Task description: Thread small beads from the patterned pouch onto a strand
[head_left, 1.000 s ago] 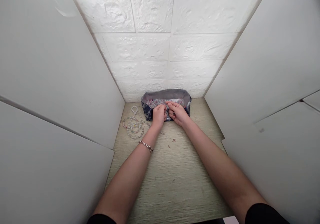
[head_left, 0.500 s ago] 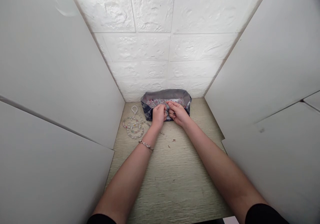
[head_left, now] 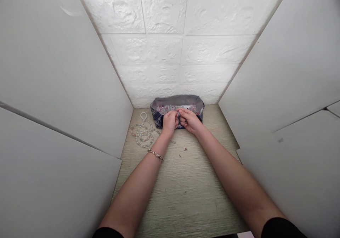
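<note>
A dark blue patterned bag [head_left: 157, 119] with a grey lining stands open against the back wall, holding many small pink, clear and bluish beads [head_left: 167, 108]. Over its front edge, my left hand [head_left: 170, 122] is closed with the fingertips pinched. My right hand [head_left: 189, 119] meets it from the right, thumb and fingers pinched together; what either one pinches is too small to make out. Left of the bag, a long string of pale beads [head_left: 143, 136] lies coiled, its end running behind my left wrist.
White panels rise on the left [head_left: 58, 71] and right [head_left: 289, 64], with a white brick-patterned wall [head_left: 164, 50] behind. Small brown specks [head_left: 185, 149] lie on the greenish wooden surface [head_left: 186, 195]. A pale object [head_left: 245, 234] shows at the bottom edge.
The fingertips of both hands have come slightly closer together. The whole view has shifted a little; the bag and bead string lie as before.
</note>
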The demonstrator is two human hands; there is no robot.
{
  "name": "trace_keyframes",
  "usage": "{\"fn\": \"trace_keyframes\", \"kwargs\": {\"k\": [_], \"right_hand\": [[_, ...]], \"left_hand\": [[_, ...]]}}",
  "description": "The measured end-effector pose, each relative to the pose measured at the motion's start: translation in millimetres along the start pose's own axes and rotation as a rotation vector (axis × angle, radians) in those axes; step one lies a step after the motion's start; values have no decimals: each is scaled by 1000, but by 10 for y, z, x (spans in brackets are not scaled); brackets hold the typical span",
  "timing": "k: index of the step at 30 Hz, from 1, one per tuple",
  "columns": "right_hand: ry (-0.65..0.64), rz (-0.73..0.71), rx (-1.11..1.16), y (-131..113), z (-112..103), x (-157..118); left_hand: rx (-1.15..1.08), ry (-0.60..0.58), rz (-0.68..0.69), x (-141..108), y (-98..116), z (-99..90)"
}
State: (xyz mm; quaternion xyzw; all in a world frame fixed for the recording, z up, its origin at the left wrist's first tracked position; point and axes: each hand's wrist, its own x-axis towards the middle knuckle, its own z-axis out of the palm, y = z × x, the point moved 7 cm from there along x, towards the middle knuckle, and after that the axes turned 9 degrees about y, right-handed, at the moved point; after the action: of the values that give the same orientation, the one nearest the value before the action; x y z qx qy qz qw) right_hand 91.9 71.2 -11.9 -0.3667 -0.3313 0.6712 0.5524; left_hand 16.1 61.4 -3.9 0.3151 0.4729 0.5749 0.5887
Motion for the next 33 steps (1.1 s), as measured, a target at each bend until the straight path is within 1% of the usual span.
{"fn": "trace_keyframes", "kwargs": {"k": [5,10,14,19,23,27,33], "right_hand": [[-8,14,0,-5,7,-10],[15,20,17,4,-17,6],[21,16,20,7,-19,12],[16,12,16,1,-8,5],[31,15,29,-2,-20,8],[4,6,13,-6,3,2],[54,-44,5,-17,-19,6]], "left_hand": [[-2,-1,-6,-10,4,5],[1,-4,-1,-7,2,5],[38,-5,32,10,-2,8],[68,29,77,31,3,-13],[55,2,61,24,-1,4],[36,-33,22,9,-7,27],[40,-45,58,13,20,27]]}}
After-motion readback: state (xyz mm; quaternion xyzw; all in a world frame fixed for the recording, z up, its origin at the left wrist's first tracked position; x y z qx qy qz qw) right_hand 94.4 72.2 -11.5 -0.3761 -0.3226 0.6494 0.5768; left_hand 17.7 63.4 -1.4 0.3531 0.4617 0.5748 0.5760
